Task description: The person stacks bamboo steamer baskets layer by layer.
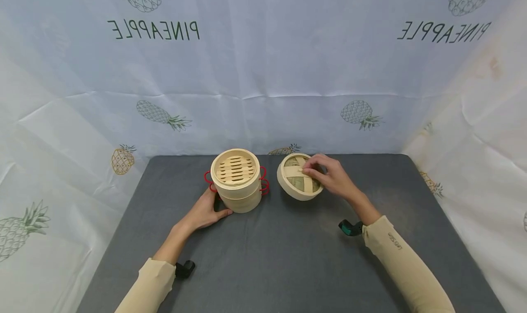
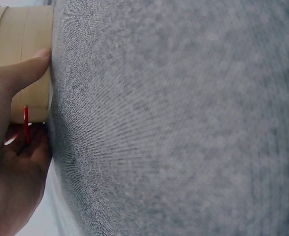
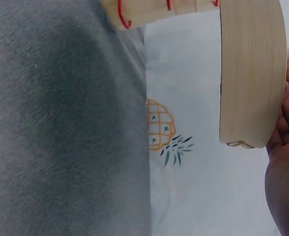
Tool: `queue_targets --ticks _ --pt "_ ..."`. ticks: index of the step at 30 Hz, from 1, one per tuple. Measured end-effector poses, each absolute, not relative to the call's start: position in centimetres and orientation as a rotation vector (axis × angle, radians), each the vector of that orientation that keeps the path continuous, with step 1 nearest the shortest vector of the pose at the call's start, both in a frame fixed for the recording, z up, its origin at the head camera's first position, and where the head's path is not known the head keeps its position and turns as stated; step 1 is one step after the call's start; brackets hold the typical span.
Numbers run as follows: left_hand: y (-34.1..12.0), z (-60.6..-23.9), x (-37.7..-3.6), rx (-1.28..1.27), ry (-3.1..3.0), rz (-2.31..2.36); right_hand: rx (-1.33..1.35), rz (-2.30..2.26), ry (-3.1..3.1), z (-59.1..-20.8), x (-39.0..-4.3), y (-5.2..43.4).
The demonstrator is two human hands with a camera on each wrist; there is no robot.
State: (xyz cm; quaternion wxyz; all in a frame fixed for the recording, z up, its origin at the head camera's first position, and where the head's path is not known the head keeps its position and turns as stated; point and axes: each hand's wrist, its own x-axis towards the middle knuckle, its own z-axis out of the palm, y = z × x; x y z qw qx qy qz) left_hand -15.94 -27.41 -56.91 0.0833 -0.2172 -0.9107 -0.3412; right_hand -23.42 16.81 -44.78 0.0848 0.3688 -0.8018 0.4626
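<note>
A two-tier bamboo steamer (image 1: pixel 236 180) with red wire handles (image 2: pixel 25 123) stands on the grey table (image 1: pixel 288 258), its slatted top uncovered. My left hand (image 1: pixel 206 210) holds its lower left side, thumb pressed on the wall (image 2: pixel 21 49) and fingers curled behind by a red handle. Just right of it, my right hand (image 1: pixel 331 178) pinches the woven bamboo lid (image 1: pixel 297 178) at its top strap. The lid is tilted, its top facing me. The right wrist view shows the lid's rim (image 3: pixel 252 73) edge-on beside my fingers (image 3: pixel 287 177), with the steamer (image 3: pixel 149 10) beyond.
A white cloth printed with pineapples (image 1: pixel 263 75) walls in the table at the back and both sides. Grey table surface stretches in front of the steamer and to the right of the lid. Small camera mounts sit on both wrists (image 1: pixel 351 227).
</note>
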Motion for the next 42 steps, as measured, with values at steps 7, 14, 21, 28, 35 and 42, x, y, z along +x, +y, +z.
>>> queue_targets --ticks 7,14,21,28,35,42 --pt "-28.0 -57.9 -16.5 -0.613 -2.776 -0.995 1.149 1.419 -2.299 -44.1 -23.5 16.0" --pt "-27.7 -57.4 -16.2 -0.578 -2.796 -1.01 1.156 1.456 -2.232 -43.2 -23.2 15.1" --pt "-27.2 -56.3 -15.5 -0.634 -2.712 -1.017 1.135 1.477 -2.206 -42.7 -23.1 14.1" --pt "-27.6 -57.2 -15.9 -0.627 -2.736 -0.995 1.17 1.479 -2.168 -42.6 -23.4 13.3" --pt "-27.8 -57.7 -16.3 -0.577 -2.806 -1.004 1.185 1.491 -2.141 -42.3 -23.4 12.4" --pt "-27.8 -57.4 -16.2 -0.546 -2.841 -1.019 1.174 1.484 -2.147 -41.8 -23.5 11.7"
